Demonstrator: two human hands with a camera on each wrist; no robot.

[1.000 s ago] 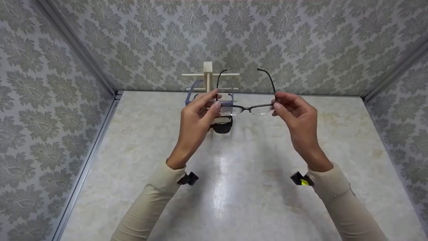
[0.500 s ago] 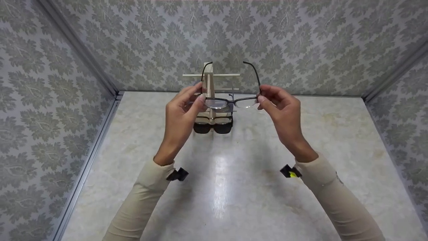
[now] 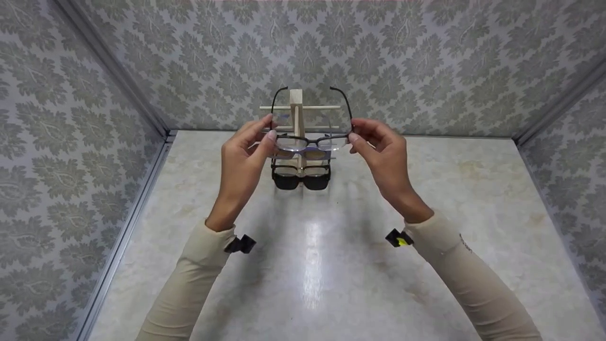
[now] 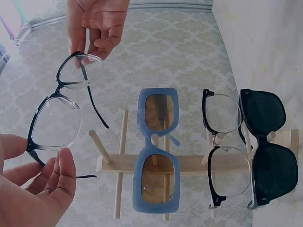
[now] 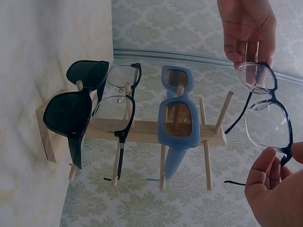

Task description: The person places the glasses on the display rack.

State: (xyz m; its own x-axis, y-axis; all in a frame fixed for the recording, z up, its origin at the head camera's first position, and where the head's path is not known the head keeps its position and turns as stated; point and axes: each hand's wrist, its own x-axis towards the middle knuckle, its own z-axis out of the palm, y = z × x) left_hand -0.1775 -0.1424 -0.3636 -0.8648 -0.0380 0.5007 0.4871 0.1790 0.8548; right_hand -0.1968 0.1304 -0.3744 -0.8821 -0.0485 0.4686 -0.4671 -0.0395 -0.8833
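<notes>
Black-and-clear eyeglasses [image 3: 312, 141] are held level in front of the wooden rack's upper part, temples unfolded and pointing away toward the back wall. My left hand [image 3: 244, 154] pinches their left hinge corner between thumb and fingers. At the opposite corner, my right hand [image 3: 383, 154] pinches the frame the same way. In the left wrist view a small gap separates the eyeglasses from the rack's top pegs [image 4: 101, 147]. Below on the rack [image 4: 189, 163] hang blue-framed tinted glasses [image 4: 139, 175], black half-rimmed glasses [image 4: 214, 182] and black sunglasses [image 4: 274, 172].
The rack's upright [image 3: 296, 98] stands near the back edge of a marbled tabletop [image 3: 454, 189], its thin pegs sticking out on both sides. Patterned walls [image 3: 407, 61] rise at the back and sides, with metal rails along the left edge [image 3: 128, 220].
Both hands have carried the eyeglasses leftward and slightly up, from right of the rack to in front of it. The rack's lower glasses have come more into sight.
</notes>
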